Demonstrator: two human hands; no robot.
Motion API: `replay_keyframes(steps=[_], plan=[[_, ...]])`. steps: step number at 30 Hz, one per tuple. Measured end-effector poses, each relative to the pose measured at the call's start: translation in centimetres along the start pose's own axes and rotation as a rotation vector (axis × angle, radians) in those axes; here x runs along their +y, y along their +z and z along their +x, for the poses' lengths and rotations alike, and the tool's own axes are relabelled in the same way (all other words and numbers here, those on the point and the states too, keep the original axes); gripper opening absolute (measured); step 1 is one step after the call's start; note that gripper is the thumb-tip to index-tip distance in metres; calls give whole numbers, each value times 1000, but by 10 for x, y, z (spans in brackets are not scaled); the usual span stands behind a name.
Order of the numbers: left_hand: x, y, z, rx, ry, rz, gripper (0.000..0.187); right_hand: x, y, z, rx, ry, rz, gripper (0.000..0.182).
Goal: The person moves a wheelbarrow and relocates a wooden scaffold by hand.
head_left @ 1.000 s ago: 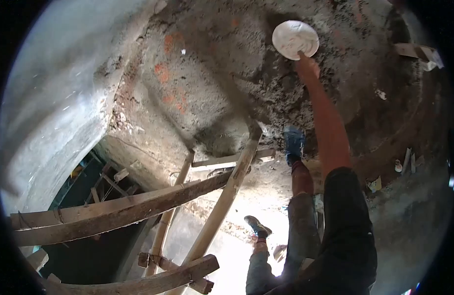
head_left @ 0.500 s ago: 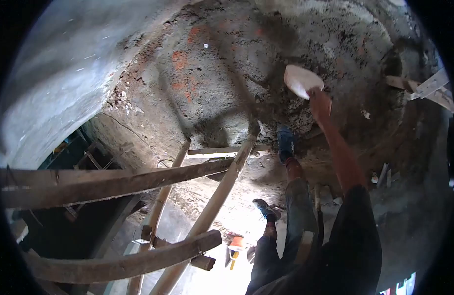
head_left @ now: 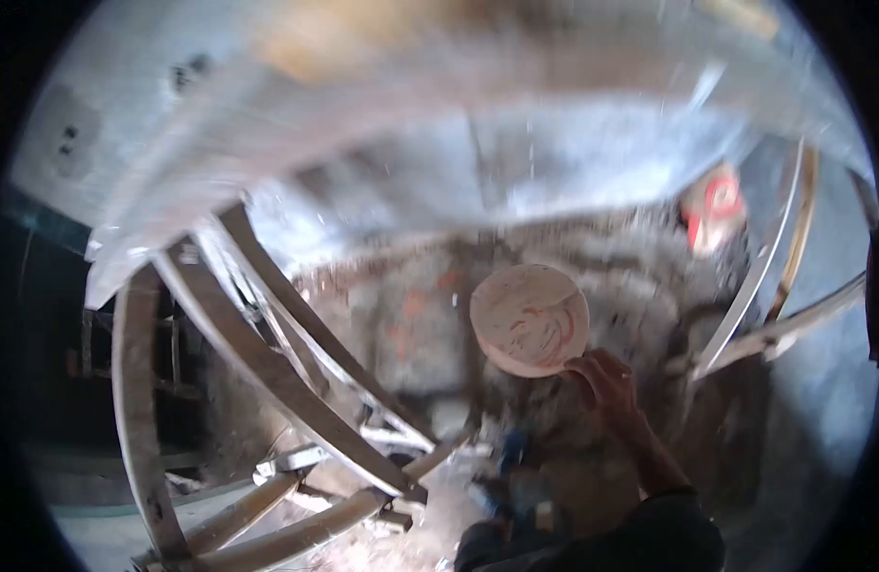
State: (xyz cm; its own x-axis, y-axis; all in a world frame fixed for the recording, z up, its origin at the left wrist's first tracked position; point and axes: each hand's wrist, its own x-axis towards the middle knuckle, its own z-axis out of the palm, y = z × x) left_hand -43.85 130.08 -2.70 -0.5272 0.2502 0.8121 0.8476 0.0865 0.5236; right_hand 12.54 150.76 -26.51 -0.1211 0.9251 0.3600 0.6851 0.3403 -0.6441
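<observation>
My right hand (head_left: pixel 606 381) is closed on the rim of a round, shallow, whitish-pink bowl (head_left: pixel 530 319). The bowl tilts toward me, so its inside shows, with brownish streaks smeared across it. The arm reaches up from the lower right, with a dark sleeve above the elbow. Beneath the bowl lies rough grey ground with reddish patches, blurred by motion. My left hand is not in view.
Curved-looking wooden beams (head_left: pixel 287 381) and poles (head_left: pixel 306 524) cross the left side. A red and white bag (head_left: pixel 714 210) lies against the pale wall at upper right. More wooden bars (head_left: pixel 792 334) stand at right. A dark opening (head_left: pixel 68 381) is at far left.
My view has swung up, bringing the wall and the red and white bag into sight. The bowl has turned from edge-on to face me, still in my right hand.
</observation>
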Motion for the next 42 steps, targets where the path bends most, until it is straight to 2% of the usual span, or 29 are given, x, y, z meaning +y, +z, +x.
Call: replay_keyframes(steps=[1, 3, 4, 5, 6, 8, 10, 13, 15, 16, 19, 22, 23, 24, 26, 28, 29, 31, 34, 38, 40, 42], plan=[[-64, -37, 22, -240, 372, 238, 85, -29, -31, 24, 85, -98, -11, 18], [-69, -33, 17, -231, 684, 348, 73, -88, -80, 53, 169, -227, -33, 19], [-61, -27, 15, -208, 839, 399, 67, -113, -100, 69, 275, -288, -63, 19], [-50, -17, -2, -41, 277, 67, 65, -137, -117, 79, 377, -340, -86, 19], [-18, 2, -3, 117, -275, -271, 63, -162, -130, 86, 384, -363, -96, 19], [25, 15, -4, 198, -358, -335, 61, -204, -148, 94, 331, -222, -74, 18], [18, 16, 0, 270, -193, -209, 61, -219, -152, 89, 292, -205, -99, 16], [18, 7, 1, 264, -253, -148, 62, -230, -152, 76, 161, -214, -105, 14], [14, 2, 1, 204, -98, 59, 60, -247, -160, 63, 131, -160, -78, 13], [10, 1, 1, 193, -100, 45, 60, -255, -167, 56, 115, -109, -40, 12], [-2, 7, -4, 190, -85, -106, 59, -272, -198, 35, 227, -58, -28, 11], [0, 4, 1, 187, 49, -132, 74, -281, -235, 21, 413, 44, 25, 13], [1, 4, 4, 200, 94, -137, 80, -285, -246, 21, 510, -36, -77, 12], [2, 7, 4, 220, 136, -138, 86, -282, -258, 22, 563, -17, -50, 12], [28, 17, 3, 497, 210, -73, 89, -273, -286, 36, 719, -92, -267, 11], [38, 3, -3, 253, -29, -34, 91, -266, -317, 60, 801, -96, -337, 12], [42, 4, -3, 244, -50, -71, 91, -257, -332, 76, 812, -91, -381, 14], [48, 2, -4, 234, -74, -66, 90, -221, -361, 111, 825, -64, -494, 18], [50, 0, -5, 219, -80, -34, 86, -133, -393, 170, 837, -64, -736, 18], [53, 1, -5, 230, -80, -12, 82, -13, -408, 208, 690, -21, -910, 16], [54, 1, -5, 224, -30, -54, 81, 0, -391, 202, 639, 55, -909, 15], [55, 0, -5, 231, -47, -21, 81, 8, -379, 200, 734, 59, -834, 15]])
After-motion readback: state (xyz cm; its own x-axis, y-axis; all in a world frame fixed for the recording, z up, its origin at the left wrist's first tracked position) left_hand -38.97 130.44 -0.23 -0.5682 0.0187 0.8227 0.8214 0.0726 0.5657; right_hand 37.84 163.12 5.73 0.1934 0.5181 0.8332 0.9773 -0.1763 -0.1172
